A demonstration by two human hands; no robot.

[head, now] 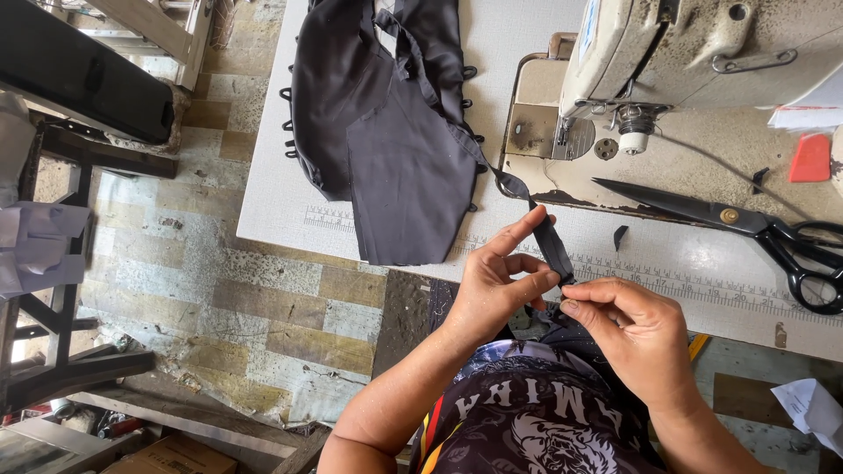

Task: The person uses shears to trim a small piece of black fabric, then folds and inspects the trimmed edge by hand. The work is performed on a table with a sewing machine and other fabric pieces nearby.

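I see both hands pinching the dark strap (551,244) at desk's front edge: left hand (496,285) w/ thumb & forefinger, right hand (632,325) prob. gripping its end. Keep it taut, folded flat.

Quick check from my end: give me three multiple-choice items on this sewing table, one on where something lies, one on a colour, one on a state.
1. Where do the large black-handled scissors lie?
A. On the floor
B. On the table, right of the hands
C. On the dark garment

2. What colour is the small flat piece at the right edge of the table?
A. Red
B. Green
C. Blue

3. How is the narrow dark fabric strip held?
A. Lying loose
B. By one hand only
C. Pinched by both hands

Answers:
1 B: they rest on the white table in front of the cream sewing machine.
2 A: it shows red against the pale surface.
3 C: the left hand and right hand both pinch it.
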